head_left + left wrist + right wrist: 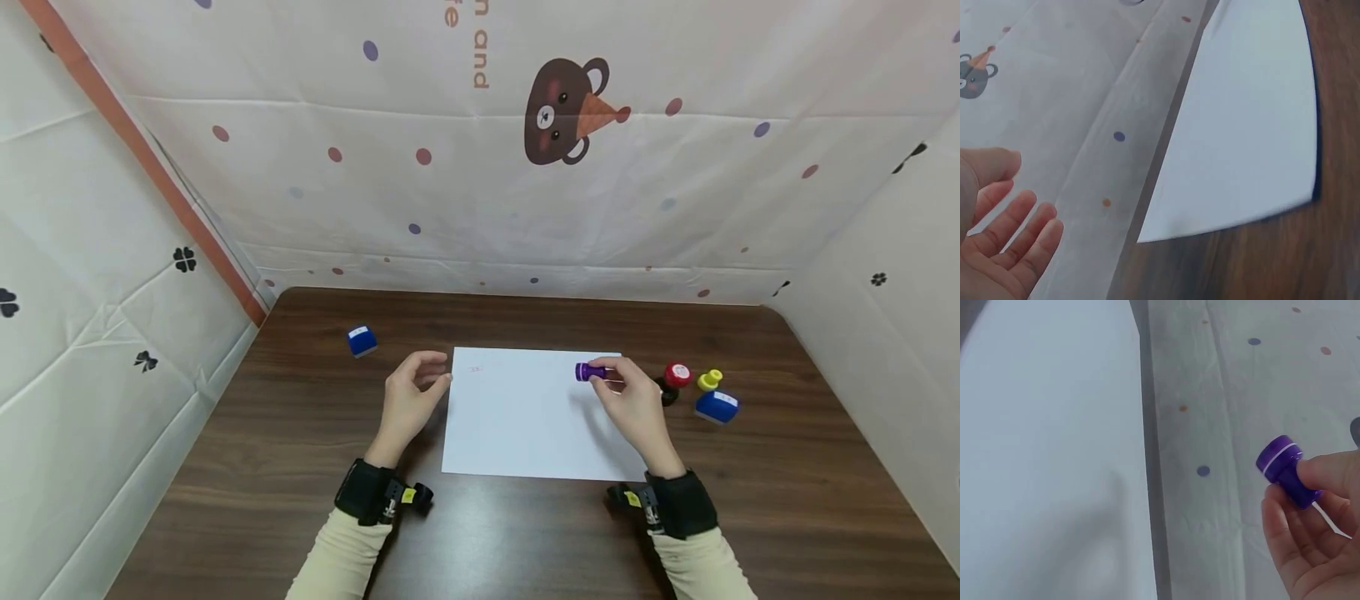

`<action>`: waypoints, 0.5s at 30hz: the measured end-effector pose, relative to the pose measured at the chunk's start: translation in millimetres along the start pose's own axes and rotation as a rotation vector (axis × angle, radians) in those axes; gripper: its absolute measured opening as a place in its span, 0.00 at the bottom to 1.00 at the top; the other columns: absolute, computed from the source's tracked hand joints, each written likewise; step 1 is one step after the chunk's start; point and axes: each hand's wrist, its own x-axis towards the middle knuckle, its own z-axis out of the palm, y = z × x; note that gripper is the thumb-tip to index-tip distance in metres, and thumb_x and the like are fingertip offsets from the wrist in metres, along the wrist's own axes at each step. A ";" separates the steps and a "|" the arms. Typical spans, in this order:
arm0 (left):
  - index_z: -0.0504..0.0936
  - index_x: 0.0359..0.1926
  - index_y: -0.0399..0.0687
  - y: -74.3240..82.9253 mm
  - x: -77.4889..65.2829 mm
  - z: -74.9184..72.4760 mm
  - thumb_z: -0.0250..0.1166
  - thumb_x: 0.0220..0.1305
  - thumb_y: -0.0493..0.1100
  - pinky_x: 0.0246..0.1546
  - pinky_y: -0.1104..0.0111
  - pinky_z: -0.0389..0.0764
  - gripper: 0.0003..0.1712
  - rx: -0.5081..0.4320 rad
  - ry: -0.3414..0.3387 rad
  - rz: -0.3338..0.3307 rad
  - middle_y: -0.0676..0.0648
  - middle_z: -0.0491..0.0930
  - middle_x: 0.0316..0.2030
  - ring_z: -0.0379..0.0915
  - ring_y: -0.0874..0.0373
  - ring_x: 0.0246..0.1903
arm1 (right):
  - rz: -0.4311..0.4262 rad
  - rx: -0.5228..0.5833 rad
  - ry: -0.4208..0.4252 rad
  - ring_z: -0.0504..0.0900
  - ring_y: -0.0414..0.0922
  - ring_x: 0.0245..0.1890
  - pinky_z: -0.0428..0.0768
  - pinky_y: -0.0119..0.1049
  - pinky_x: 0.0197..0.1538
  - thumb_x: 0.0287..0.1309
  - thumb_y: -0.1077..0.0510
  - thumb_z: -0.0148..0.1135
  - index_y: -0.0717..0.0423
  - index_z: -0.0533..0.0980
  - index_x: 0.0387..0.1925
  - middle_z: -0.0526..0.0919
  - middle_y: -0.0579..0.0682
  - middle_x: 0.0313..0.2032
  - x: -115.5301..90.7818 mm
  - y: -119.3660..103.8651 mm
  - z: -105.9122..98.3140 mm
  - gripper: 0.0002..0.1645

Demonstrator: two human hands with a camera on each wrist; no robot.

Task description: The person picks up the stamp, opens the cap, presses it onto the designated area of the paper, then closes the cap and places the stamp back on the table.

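Between thumb and fingers, my right hand (632, 402) pinches a purple stamp (589, 372) above the right part of a white sheet of paper (517, 417). The right wrist view shows the stamp's (1280, 457) wider end, with a white ring, pointing away from the palm. My left hand (409, 398) is by the sheet's left edge with relaxed, slightly bent fingers and nothing in them. In the left wrist view that hand (1013, 240) is apart from the paper (1247, 137). A faint small reddish mark (475, 368) shows near the sheet's upper left corner.
Right of the paper stand a red-topped stamp (678, 374), a black item (667, 393) partly behind my hand, a yellow stamp (709, 380) and a blue block with a white label (717, 407). A similar blue block (362, 341) lies at the back left. A patterned curtain (450, 208) borders the table.
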 end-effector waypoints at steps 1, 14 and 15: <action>0.78 0.44 0.46 1.1 0.7 2.4 0.67 0.54 0.36 0.41 0.66 0.82 0.15 -0.006 -0.006 0.007 0.45 0.80 0.42 0.79 0.55 0.39 | 0.005 0.013 -0.002 0.81 0.50 0.37 0.82 0.45 0.40 0.50 0.67 0.66 0.60 0.77 0.40 0.81 0.57 0.40 2.6 -1.4 2.2 0.13; 0.78 0.45 0.42 12.6 0.0 32.1 0.68 0.53 0.37 0.43 0.64 0.81 0.17 -0.118 -0.107 0.072 0.42 0.79 0.43 0.78 0.52 0.41 | 0.167 0.269 -0.053 0.79 0.44 0.38 0.77 0.18 0.38 0.54 0.63 0.63 0.56 0.77 0.42 0.81 0.54 0.42 14.4 -15.1 38.0 0.12; 0.78 0.45 0.41 13.5 -0.1 34.1 0.68 0.53 0.37 0.43 0.65 0.81 0.17 -0.118 -0.112 0.066 0.42 0.79 0.43 0.78 0.54 0.41 | 0.171 0.282 -0.059 0.79 0.44 0.37 0.77 0.19 0.38 0.54 0.64 0.63 0.56 0.77 0.42 0.81 0.53 0.42 14.4 -16.7 40.4 0.12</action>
